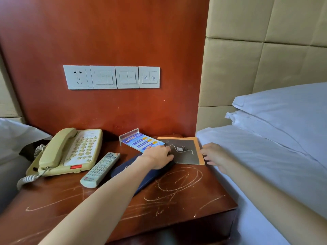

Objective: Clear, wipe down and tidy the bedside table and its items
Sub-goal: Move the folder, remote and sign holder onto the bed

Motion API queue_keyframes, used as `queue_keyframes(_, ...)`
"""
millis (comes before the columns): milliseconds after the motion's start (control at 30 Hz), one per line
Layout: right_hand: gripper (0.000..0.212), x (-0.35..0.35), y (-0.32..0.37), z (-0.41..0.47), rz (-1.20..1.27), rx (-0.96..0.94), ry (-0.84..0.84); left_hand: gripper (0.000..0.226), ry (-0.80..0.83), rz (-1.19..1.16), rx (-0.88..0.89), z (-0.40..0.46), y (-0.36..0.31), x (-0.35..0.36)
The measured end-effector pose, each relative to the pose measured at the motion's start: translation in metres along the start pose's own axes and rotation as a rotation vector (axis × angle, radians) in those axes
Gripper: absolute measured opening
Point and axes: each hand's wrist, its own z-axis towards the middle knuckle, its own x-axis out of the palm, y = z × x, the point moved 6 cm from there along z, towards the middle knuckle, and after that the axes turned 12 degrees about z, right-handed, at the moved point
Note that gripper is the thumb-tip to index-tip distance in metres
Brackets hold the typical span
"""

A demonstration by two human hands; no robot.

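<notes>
Bench (177, 200): scratched, uncleared. Navy folder (141, 179) long axis 7–1 o'clock; left hand (158, 157) flat on its far end, fingers relaxed, gripping nothing. Grey-orange card (187, 152) at 3 o'clock from it; right hand (215, 156) nearer, fingers spread, empty.

Bedside table (177, 200) — glossy wood, scratched; phone (70, 151) matt plastic; sign holder (131, 134) probably acrylic.

- Scratched wooden desk (177, 197), centre frame: beige telephone (70, 151) and remote control (100, 169) at left.
- Left hand (157, 156) rests on a dark blue folder (141, 181); right hand (215, 156) hovers beside an orange-edged card (187, 152).
</notes>
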Motion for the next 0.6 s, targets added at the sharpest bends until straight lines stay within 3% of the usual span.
queue_keyframes(67,0.018,0.001,-0.002,0.004,0.053,0.026,-0.023,0.043,-0.009,0.014,-0.07,0.005,0.004,0.004)
queue_keyframes(200,0.049,-0.001,-0.007,0.015,0.112,0.031,-0.119,0.041,-0.002,0.009,-0.181,0.011,0.009,0.008)
queue_keyframes(333,0.015,0.003,-0.014,0.018,0.296,0.114,-0.098,0.039,0.052,-0.092,-0.249,0.017,0.009,0.009)
queue_keyframes(433,0.017,0.009,-0.014,0.02,0.338,0.131,-0.067,0.041,0.085,-0.262,-0.325,0.02,0.013,0.007)
queue_keyframes(500,0.011,0.012,-0.002,0.015,0.247,0.037,-0.081,0.039,0.079,-0.416,-0.361,0.022,0.017,0.006)
queue_keyframes(600,0.019,0.017,0.021,0.006,0.152,-0.101,-0.07,0.037,0.044,-0.628,-0.408,0.023,0.024,0.004)
